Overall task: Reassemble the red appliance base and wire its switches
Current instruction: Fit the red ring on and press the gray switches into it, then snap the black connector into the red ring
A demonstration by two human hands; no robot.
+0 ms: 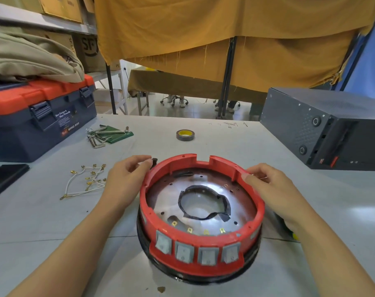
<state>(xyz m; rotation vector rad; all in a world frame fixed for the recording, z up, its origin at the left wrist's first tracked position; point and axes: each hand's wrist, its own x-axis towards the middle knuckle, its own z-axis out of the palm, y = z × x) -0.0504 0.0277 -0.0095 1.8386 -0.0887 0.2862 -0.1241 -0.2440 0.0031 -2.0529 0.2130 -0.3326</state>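
Base (200,219), red ring with four grey switches (196,251) facing the viewer, mid-table (268,146); left hand (126,181) pinches a small black part (154,162) at the far-left rim, right hand (268,185) grips the right rim, white wires (85,183) lying left.

Hidden and unclear parts around the red appliance base (200,273)

The small dark part (154,162) pinched by the left hand (126,179) is too small to identify; the right hand (268,185) hides its fingertips behind the rim; the four switches (197,251) are motion-blurred, markings unreadable.
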